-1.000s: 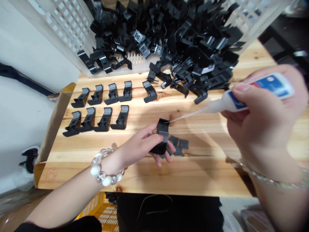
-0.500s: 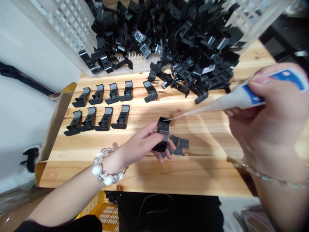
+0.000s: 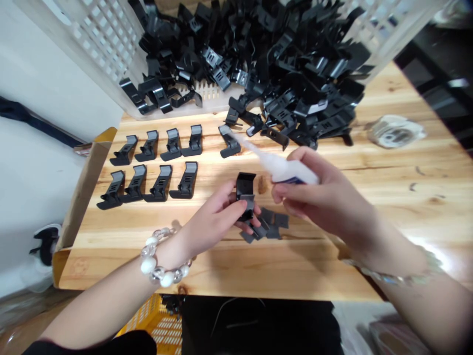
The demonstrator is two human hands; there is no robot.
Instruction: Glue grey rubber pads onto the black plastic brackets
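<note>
My left hand [image 3: 212, 219] grips a black plastic clip [image 3: 246, 194] upright between thumb and fingers, above several small grey pads [image 3: 268, 228] lying on the wooden table [image 3: 306, 266]. My right hand [image 3: 318, 192] holds a white glue bottle [image 3: 283, 168] with a blue label, mostly hidden by my fingers. Its long thin nozzle points up and left, away from the held clip and towards a clip [image 3: 229, 143] lying on the table. Two rows of black clips [image 3: 158, 167] stand neatly to the left.
A white slatted crate [image 3: 96, 49] holds a large heap of black clips, which spills onto the far table edge. A round clear roll [image 3: 395, 131] lies at the right. A cardboard strip [image 3: 83, 212] lines the left edge, and a yellow crate [image 3: 155, 325] sits below the front edge.
My right hand has moved left from the frame's edge to beside the clip, and the bottle has swung its nozzle up and left. The thin glue thread is gone. My left hand has barely moved.
</note>
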